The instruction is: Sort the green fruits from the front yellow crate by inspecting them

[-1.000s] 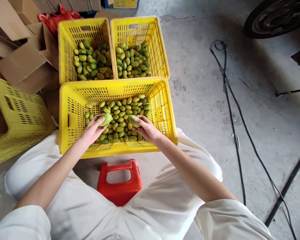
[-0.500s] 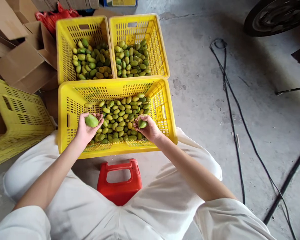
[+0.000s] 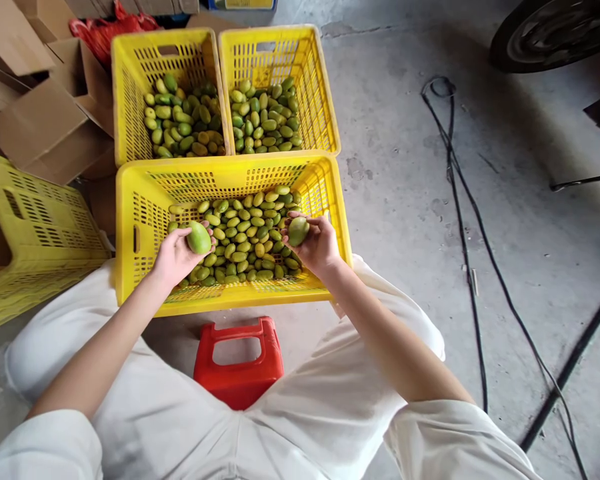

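Over the front yellow crate (image 3: 230, 308), my left hand (image 3: 173, 257) holds a smooth green oval fruit (image 3: 199, 237), mango-like in shape, with the fingers curled round it. Across from it, my right hand (image 3: 323, 245) has its fingers round another green oval fruit (image 3: 299, 231), slightly duller in colour. Below and between the hands, many smaller green and yellowish fruits (image 3: 243, 247) cover the middle of the crate floor.
Behind stand two more yellow crates (image 3: 177, 160) with similar fruits. To the left are a tilted yellow crate (image 3: 55, 220) and cardboard boxes (image 3: 45, 127). A red plastic stool (image 3: 240, 380) sits between my legs. Black cables (image 3: 473, 200) lie on the concrete floor, right.
My left hand has moved slightly right and turned its fruit more upright. My right hand has moved right and up, turning its palm so its fruit shows more fully.
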The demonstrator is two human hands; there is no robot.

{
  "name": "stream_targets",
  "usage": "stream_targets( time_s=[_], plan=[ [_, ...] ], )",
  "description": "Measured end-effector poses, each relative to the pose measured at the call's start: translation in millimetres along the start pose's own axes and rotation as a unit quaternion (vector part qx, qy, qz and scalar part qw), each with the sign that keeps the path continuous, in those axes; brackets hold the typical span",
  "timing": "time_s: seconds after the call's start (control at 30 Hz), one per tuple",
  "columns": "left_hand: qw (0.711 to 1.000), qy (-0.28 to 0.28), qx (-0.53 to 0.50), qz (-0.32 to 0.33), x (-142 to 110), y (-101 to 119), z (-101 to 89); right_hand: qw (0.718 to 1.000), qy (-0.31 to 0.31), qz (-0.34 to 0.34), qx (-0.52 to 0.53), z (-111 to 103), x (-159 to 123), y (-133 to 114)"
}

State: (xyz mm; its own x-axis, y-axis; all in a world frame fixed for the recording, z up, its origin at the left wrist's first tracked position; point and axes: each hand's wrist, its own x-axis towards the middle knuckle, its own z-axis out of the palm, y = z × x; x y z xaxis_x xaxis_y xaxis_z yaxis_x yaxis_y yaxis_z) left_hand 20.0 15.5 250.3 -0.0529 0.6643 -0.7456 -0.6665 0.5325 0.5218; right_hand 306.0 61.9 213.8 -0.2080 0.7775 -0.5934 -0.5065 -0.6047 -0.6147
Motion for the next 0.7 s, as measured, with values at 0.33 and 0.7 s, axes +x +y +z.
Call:
stream_targets(
  time_s=[0.33, 0.7],
  plan=[
    [0.988, -0.107, 0.108, 0.040, 9.1, -5.9, -16.6, 0.998, 0.041, -0.043, -0.032, 11.8, -3.8, 12.6],
    [0.992, -0.062, 0.098, 0.042, 13.1, -9.4, -11.6, 0.999, -0.007, -0.015, -0.034, -1.7, 4.1, 6.0]
  ],
)
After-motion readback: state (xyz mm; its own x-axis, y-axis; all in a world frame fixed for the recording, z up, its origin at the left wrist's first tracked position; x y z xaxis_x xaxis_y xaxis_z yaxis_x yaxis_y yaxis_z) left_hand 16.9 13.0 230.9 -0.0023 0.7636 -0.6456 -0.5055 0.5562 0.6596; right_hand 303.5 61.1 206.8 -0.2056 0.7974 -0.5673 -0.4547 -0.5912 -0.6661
